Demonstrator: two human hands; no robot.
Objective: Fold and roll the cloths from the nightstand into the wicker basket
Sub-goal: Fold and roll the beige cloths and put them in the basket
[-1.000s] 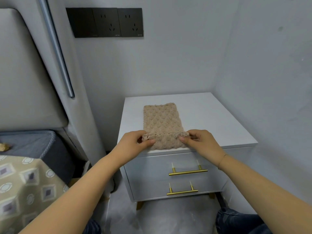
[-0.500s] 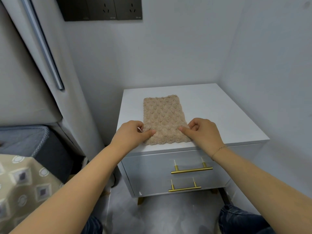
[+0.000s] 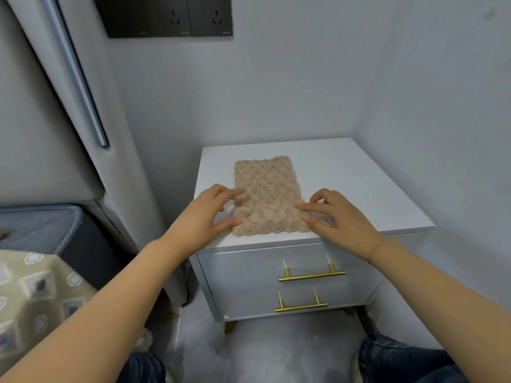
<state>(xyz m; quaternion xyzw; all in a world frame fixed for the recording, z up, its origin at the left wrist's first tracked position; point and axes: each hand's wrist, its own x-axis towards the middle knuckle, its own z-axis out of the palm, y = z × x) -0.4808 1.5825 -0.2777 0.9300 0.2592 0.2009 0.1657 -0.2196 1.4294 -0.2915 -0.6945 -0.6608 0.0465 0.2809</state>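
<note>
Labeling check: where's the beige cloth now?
Head view, centre: the beige cloth lies flat on the white nightstand, its near end between the left hand and right hand.

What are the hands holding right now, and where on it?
Nothing is gripped. The left hand and right hand rest spread fingers on the near side edges of the cloth on the nightstand.

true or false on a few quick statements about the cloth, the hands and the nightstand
1. The beige cloth lies flat on the white nightstand. True.
2. The left hand touches the cloth's left edge. True.
3. The right hand pulls a drawer handle. False: it rests at the cloth's right edge.
4. The wicker basket sits beside the cloth. False: no basket is in view.
5. Both drawers are open. False: both are closed.
</note>
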